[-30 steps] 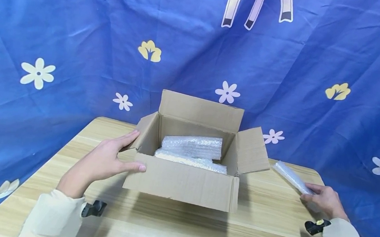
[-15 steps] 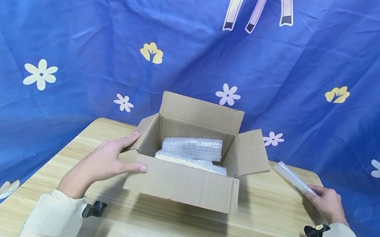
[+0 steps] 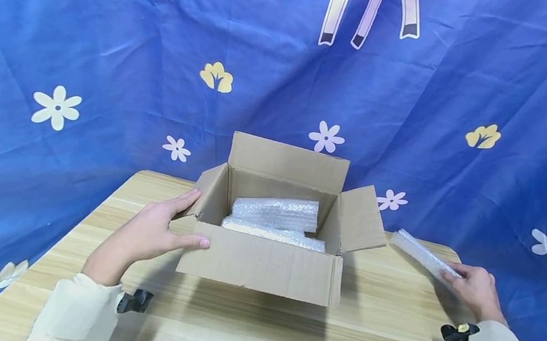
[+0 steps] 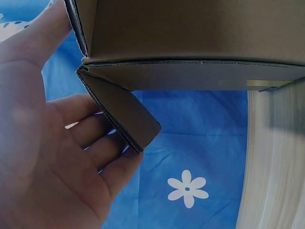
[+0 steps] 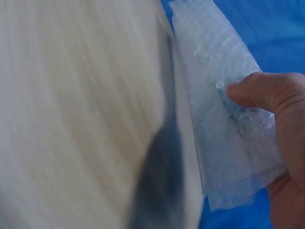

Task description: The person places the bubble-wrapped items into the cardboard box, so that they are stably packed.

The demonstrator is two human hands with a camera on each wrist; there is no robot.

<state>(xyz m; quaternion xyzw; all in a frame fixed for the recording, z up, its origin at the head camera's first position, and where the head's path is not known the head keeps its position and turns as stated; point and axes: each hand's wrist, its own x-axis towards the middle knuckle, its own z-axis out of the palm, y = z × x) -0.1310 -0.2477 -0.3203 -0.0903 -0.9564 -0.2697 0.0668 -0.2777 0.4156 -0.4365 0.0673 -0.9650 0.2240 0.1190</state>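
Observation:
In the head view an open cardboard box (image 3: 263, 264) stands mid-table, tilted toward me. Inside lie bubble-wrap bundles (image 3: 276, 212), one behind another. My left hand (image 3: 146, 235) grips the box's near left corner, thumb against the front flap and fingers along the left flap. The left wrist view shows those fingers (image 4: 90, 129) behind the side flap (image 4: 119, 107). Out at the table's right, my right hand (image 3: 476, 289) pinches a flat, folded piece of bubble wrap (image 3: 422, 255) by its near end. Its thumb (image 5: 252, 90) presses on the wrap in the right wrist view.
The wooden table (image 3: 216, 331) extends under and in front of the box. A blue curtain (image 3: 130, 55) with flowers hangs right behind it and around both sides. The box's right flap (image 3: 362, 219) sticks out toward the right hand.
The right hand shifts slightly to the right and turns the bubble wrap a little, showing first its narrow edge, then more of its face. Left hand and box hold still.

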